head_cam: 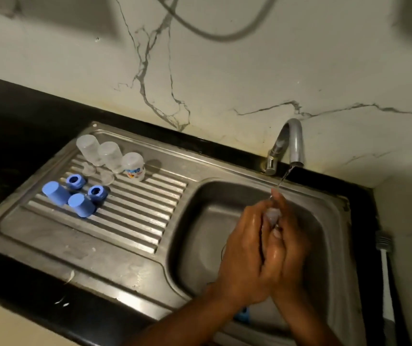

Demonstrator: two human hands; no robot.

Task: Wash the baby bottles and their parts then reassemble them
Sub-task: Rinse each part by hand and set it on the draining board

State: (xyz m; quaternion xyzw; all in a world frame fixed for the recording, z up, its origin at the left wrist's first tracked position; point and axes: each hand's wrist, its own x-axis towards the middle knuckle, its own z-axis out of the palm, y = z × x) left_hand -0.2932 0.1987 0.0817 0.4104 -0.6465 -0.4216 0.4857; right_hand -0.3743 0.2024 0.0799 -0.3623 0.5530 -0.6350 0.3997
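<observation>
left hand (243, 250), right hand (293, 245) curled round clear teat (272, 217)

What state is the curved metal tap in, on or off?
On: a thin water stream falls from the curved metal tap onto the person's fingertips.

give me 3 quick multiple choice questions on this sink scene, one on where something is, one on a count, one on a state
1. Where are the blue caps? A in the basin; B on the drainboard; C on the black counter.
2. How many clear bottles are there? A two; B three; C five.
3. The tap is: A running; B off; C covered by a cloth.

Answers:
1 B, they sit on the ridged metal.
2 B, three stand in a row at its back.
3 A, a stream falls onto the left hand and right hand, which hold a small clear part.
</observation>
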